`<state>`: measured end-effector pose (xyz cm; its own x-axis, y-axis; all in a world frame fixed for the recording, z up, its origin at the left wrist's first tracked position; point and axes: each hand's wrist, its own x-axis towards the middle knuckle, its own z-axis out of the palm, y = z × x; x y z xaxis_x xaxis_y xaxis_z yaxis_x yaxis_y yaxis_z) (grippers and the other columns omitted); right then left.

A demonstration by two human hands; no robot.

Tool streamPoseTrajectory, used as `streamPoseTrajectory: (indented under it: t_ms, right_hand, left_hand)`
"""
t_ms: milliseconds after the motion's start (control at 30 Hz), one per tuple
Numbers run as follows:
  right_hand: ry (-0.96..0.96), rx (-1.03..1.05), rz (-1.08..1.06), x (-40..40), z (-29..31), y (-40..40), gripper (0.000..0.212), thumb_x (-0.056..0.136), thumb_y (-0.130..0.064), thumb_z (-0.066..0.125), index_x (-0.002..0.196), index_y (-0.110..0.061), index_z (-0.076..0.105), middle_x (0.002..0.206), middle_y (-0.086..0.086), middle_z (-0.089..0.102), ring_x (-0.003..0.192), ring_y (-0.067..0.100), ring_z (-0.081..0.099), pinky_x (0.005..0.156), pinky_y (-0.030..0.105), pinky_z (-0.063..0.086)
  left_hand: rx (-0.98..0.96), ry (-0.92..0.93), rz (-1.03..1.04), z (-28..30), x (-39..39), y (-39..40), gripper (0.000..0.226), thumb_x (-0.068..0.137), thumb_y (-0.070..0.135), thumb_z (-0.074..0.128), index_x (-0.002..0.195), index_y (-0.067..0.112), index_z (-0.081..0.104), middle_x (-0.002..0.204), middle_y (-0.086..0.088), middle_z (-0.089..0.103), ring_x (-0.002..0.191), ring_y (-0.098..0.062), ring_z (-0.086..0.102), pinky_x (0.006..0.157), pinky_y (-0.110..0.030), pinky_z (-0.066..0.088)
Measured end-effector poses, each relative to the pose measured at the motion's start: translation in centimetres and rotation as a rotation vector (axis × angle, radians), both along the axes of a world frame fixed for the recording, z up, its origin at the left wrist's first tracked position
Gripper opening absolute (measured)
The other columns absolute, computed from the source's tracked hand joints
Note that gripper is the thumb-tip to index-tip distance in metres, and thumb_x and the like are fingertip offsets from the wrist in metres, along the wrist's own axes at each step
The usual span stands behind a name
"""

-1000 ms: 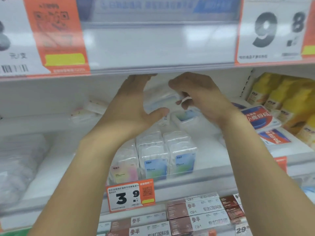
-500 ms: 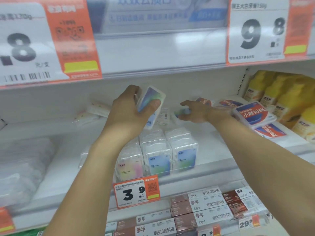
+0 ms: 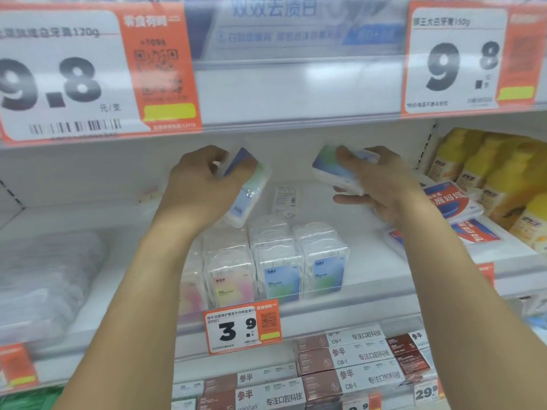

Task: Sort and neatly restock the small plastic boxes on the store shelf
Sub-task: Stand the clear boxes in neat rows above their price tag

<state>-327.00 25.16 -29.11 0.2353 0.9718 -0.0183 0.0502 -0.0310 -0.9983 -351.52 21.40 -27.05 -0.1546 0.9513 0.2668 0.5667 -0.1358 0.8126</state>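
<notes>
The store shelf (image 3: 370, 261) carries three upright rows of small clear plastic boxes (image 3: 276, 261) at its front edge, pink-labelled beside blue-green. Half a second ago only the left hand (image 3: 201, 187) held a box; now the right hand (image 3: 381, 184) has lifted a second blue-green box (image 3: 334, 170) from the back, fingers curled around it. The left fingers grip their tilted box (image 3: 248, 187) above the rows, so both look ready for restocking.

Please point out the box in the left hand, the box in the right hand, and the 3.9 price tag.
Box in left hand (image 3: 247, 184): head view, its clear side.
Box in right hand (image 3: 331, 167): head view, blue-green label.
3.9 price tag (image 3: 233, 331): head view, white number area.
</notes>
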Motion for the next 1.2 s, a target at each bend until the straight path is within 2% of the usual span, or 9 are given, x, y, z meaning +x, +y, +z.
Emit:
streamPoseTrajectory:
  t_ms: [133, 233, 367, 533, 700, 867, 967, 1133, 1200]
  right_hand:
    - [0.198, -0.020, 0.086, -0.7, 0.0, -0.6, 0.024, 0.089, -0.019, 0.072, 0.106, -0.004, 0.065, 0.103, 0.012, 0.065, 0.081, 0.026, 0.065, 0.057, 0.029, 0.059]
    - [0.341, -0.038, 0.110, -0.8, -0.4, -0.7, 0.008, 0.086, 0.001, 0.067, 0.093, -0.002, 0.066, 0.091, 0.013, 0.066, 0.080, 0.027, 0.062, 0.056, 0.026, 0.056]
    - [0.432, 0.007, 0.102, -0.8, -0.9, -1.0, 0.014, 0.083, 0.013, 0.060, 0.092, 0.002, 0.065, 0.091, 0.011, 0.069, 0.083, 0.022, 0.067, 0.070, 0.029, 0.060]
    - [0.413, 0.099, 0.129, -1.1, -1.6, -1.6, 0.041, 0.082, 0.009, 0.069, 0.120, -0.001, 0.061, 0.110, 0.015, 0.072, 0.086, 0.023, 0.073, 0.079, 0.032, 0.060]
    - [0.216, 0.251, -0.003, -1.7, -2.0, -1.4, 0.037, 0.086, -0.006, 0.073, 0.120, -0.010, 0.060, 0.109, 0.009, 0.071, 0.092, 0.020, 0.073, 0.074, 0.029, 0.060]
    - [-0.003, 0.254, -0.048, -0.7, -2.4, -0.9, 0.033, 0.085, -0.007, 0.074, 0.113, -0.019, 0.063, 0.104, 0.004, 0.072, 0.085, 0.014, 0.072, 0.070, 0.029, 0.060]
    - [-0.117, 0.242, 0.027, -0.3, -2.8, -0.8, 0.032, 0.086, -0.009, 0.073, 0.113, -0.024, 0.064, 0.106, 0.001, 0.071, 0.094, 0.020, 0.071, 0.072, 0.032, 0.061]
    - [-0.207, 0.145, 0.201, -0.2, -3.5, -0.8, 0.031, 0.089, -0.013, 0.071, 0.116, -0.028, 0.067, 0.119, 0.014, 0.066, 0.100, 0.023, 0.068, 0.089, 0.042, 0.058]
    - [-0.238, 0.108, 0.262, -0.1, -3.6, -0.9, 0.033, 0.090, -0.013, 0.069, 0.119, -0.027, 0.067, 0.121, 0.008, 0.064, 0.097, 0.015, 0.067, 0.090, 0.040, 0.058]
  left_hand:
    - [-0.100, -0.066, -0.046, 1.0, -0.7, -0.3, 0.044, 0.058, 0.034, 0.058, 0.100, 0.022, 0.059, 0.091, 0.000, 0.064, 0.071, -0.014, 0.057, 0.056, -0.027, 0.033]
    - [-0.094, -0.072, -0.053, 1.3, -1.3, -0.1, 0.055, 0.054, 0.035, 0.060, 0.108, 0.026, 0.053, 0.091, 0.005, 0.065, 0.074, -0.013, 0.062, 0.059, -0.028, 0.039]
    - [-0.013, -0.019, -0.131, 0.9, -2.0, 0.6, 0.043, 0.062, 0.041, 0.085, 0.095, 0.027, 0.062, 0.085, 0.004, 0.070, 0.055, -0.004, 0.062, 0.056, -0.026, 0.047]
    - [0.060, -0.089, -0.103, 0.4, -2.3, 1.4, 0.024, 0.074, 0.036, 0.080, 0.076, 0.017, 0.067, 0.071, -0.001, 0.067, 0.050, -0.002, 0.060, 0.044, -0.016, 0.044]
    - [0.177, 0.039, -0.061, -0.2, -0.8, 2.2, 0.039, 0.087, 0.046, 0.065, 0.069, 0.014, 0.052, 0.066, 0.001, 0.052, 0.048, 0.002, 0.052, 0.039, -0.008, 0.034]
    - [0.125, 0.375, -0.045, -2.0, 0.0, 3.3, 0.042, 0.090, 0.059, 0.049, 0.088, 0.017, 0.054, 0.091, 0.001, 0.059, 0.090, -0.022, 0.054, 0.069, -0.027, 0.034]
    - [0.096, 0.440, -0.097, -2.8, 0.3, 3.5, 0.044, 0.087, 0.059, 0.054, 0.105, 0.019, 0.061, 0.105, 0.000, 0.063, 0.097, -0.020, 0.052, 0.078, -0.027, 0.034]
    - [-0.019, 0.421, -0.155, -2.9, 0.8, 3.0, 0.047, 0.077, 0.057, 0.069, 0.107, 0.021, 0.065, 0.098, 0.004, 0.061, 0.095, -0.016, 0.056, 0.076, -0.028, 0.040]
    - [-0.057, 0.443, -0.186, -2.7, 0.9, 2.8, 0.046, 0.078, 0.055, 0.069, 0.105, 0.019, 0.067, 0.096, 0.005, 0.061, 0.094, -0.017, 0.057, 0.075, -0.027, 0.040]
